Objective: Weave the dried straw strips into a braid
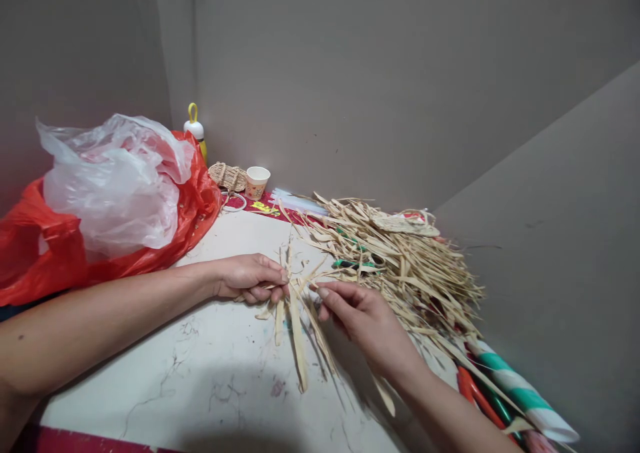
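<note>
Several pale dried straw strips (297,339) cross one another over the white board, with long ends hanging toward me. My left hand (257,279) is closed, pinching the strips where they cross between thumb and fingers. Just to the right, my right hand (357,316) pinches one strip between thumb and forefinger. More strip ends fan out around the left fingers, and another trails below the right hand. The exact crossing point is partly covered by the left fingertips.
A large heap of straw (425,266) lies at right, beside a green-and-white striped roll (530,389). Red and clear plastic bags (115,186) bulge at left. Farther back stand a paper cup (257,183), a woven straw piece (227,176) and a yellow-and-white bottle (194,130), near the grey walls.
</note>
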### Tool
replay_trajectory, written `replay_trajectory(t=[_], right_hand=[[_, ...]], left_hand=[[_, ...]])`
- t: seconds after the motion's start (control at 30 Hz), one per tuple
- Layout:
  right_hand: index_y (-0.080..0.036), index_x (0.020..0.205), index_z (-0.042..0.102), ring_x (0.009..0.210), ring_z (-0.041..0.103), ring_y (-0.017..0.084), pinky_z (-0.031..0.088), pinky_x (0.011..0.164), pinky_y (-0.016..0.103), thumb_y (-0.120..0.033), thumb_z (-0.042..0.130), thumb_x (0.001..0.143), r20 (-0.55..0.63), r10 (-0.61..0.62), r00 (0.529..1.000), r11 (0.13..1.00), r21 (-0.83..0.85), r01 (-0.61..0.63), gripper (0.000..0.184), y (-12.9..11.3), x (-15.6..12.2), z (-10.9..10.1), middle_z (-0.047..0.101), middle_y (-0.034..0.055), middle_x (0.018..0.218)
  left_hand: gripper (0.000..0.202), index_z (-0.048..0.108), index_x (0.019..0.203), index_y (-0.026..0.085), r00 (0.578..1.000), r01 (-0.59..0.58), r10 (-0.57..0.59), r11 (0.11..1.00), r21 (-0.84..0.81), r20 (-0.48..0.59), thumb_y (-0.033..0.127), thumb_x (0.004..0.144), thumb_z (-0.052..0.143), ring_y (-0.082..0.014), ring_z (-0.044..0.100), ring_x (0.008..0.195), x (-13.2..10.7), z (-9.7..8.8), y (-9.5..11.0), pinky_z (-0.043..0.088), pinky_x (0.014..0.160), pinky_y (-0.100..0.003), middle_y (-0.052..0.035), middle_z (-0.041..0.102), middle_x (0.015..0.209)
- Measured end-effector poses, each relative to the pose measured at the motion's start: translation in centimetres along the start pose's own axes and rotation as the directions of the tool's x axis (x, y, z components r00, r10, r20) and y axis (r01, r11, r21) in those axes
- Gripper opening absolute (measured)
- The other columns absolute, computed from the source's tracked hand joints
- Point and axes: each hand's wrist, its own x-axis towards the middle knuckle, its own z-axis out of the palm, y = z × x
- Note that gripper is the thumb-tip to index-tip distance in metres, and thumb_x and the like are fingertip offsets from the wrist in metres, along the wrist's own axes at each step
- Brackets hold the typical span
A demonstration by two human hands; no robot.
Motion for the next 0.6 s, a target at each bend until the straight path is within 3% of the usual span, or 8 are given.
replay_trajectory(t=[0.13,0.3,0.6], right_hand=[[-0.017,0.049,0.047,0.047,0.035,0.01,0.028,0.047,0.023,-0.04,0.051,0.079,-0.058,-0.103,0.993,0.979,-0.183,0.09,0.038,-0.4,-1.4,1.0,0.042,-0.0022,0.047],[-0.019,0.051,0.038,0.05,0.034,0.01,0.027,0.048,0.023,-0.033,0.047,0.08,-0.125,-0.248,0.961,0.923,-0.333,0.195,0.034,0.9,-1.4,2.3,0.036,-0.0038,0.049],[-0.019,0.053,0.039,0.051,0.032,0.01,0.027,0.047,0.022,-0.031,0.048,0.078,-0.083,-0.222,0.972,0.948,-0.252,0.195,0.029,1.1,-1.1,3.0,0.033,-0.0042,0.051]], left_hand=[[0.028,0.055,0.067,0.011,1.0,-0.008,0.008,1.0,0.012,-0.013,0.036,0.076,0.062,-0.001,0.019,0.033,-0.1,0.1,0.0,0.01,0.033,-0.018,0.0038,0.05,0.05],[0.032,0.054,0.062,0.012,0.999,-0.03,0.032,0.998,0.046,-0.028,0.04,0.075,0.063,-0.0014,0.019,0.033,-0.2,0.3,0.0,0.012,0.034,-0.019,0.0064,0.042,0.042],[0.03,0.054,0.06,0.013,0.997,-0.029,0.034,0.997,0.077,-0.064,0.039,0.076,0.06,-0.003,0.02,0.032,-0.3,0.8,0.2,0.012,0.034,-0.02,0.0074,0.039,0.038]])
